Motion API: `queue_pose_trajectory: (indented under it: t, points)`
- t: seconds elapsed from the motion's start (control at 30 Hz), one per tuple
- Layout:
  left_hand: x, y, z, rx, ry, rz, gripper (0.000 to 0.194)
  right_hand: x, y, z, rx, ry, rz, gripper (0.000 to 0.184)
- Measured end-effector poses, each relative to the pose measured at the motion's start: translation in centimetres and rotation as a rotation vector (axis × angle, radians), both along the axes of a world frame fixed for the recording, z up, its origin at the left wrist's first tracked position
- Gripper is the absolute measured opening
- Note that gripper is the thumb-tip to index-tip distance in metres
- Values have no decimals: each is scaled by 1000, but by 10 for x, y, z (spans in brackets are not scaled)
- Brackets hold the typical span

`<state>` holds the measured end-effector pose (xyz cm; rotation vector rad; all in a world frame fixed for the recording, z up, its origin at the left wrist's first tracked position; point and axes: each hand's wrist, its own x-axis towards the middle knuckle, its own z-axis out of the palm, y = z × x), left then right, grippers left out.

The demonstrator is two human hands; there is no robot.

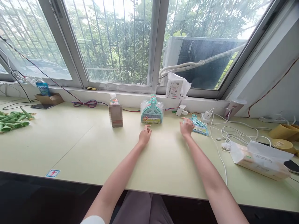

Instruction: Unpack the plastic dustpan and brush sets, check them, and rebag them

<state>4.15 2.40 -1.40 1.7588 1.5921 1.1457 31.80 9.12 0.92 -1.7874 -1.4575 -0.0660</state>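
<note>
My right hand (187, 127) is at the left end of a small teal dustpan and brush set (200, 127) that lies flat on the table. Its thumb and fingers appear closed around that end, which they partly hide. My left hand (145, 135) hovers low over the table with loosely bent fingers and nothing visible in them. Just beyond it, a stack of teal dustpan and brush sets (152, 111) in clear wrapping stands upright against the window ledge, handles up. A gap separates the left hand from this stack.
Left of the stack stands a bottle (116, 115), partly blurred out. White cables (233, 132) and a tissue pack (259, 160) lie at the right. Green cone-shaped pieces (15, 119) are piled far left. A white box (174, 89) sits on the ledge.
</note>
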Motion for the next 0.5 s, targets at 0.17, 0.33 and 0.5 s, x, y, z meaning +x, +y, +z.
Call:
queue_pose_trajectory:
  t: [0.17,0.33,0.5]
  points:
    - [1,-8,6,-14,-20,0,26,-92,18,-11,-145,93,253,41]
    - [3,-12,8,-3,-16,-30,19,-116,31,-13,-376,244,230,36]
    - [5,-6,4,22,-58,-10,23,-103,33,-22,-368,204,261,26]
